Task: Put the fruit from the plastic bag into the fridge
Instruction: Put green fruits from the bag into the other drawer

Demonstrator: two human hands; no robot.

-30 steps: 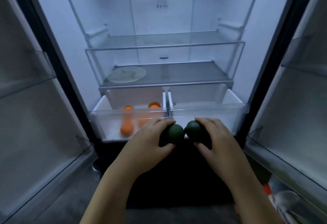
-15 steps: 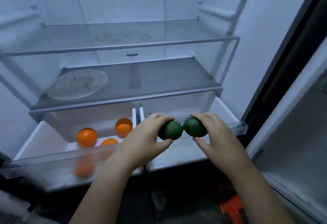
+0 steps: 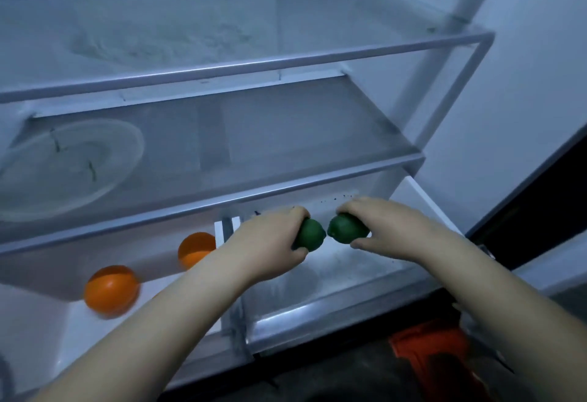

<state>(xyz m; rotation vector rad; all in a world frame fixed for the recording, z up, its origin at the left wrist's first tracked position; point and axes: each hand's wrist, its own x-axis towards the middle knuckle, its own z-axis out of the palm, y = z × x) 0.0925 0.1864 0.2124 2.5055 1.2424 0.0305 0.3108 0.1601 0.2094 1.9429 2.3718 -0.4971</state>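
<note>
Fingers are wrapped round fruit on both sides! Far left, the front orange (image 3: pixel 111 290) and the back orange (image 3: pixel 197 244) sit in the left drawer (image 3: pixel 38 322). Moving across, the left hand (image 3: pixel 266 244) grips the left green fruit (image 3: pixel 310 236) from above, thumb underneath. Right beside it, nearly touching, is the right green fruit (image 3: pixel 347 230), clasped the same way by the right hand (image 3: pixel 386 226). Both hang over the open right drawer (image 3: pixel 317 314), not yet set down. They look firm, smooth-skinned and light, likely to roll, so a hold round the middle and a low release seem wise.
</note>
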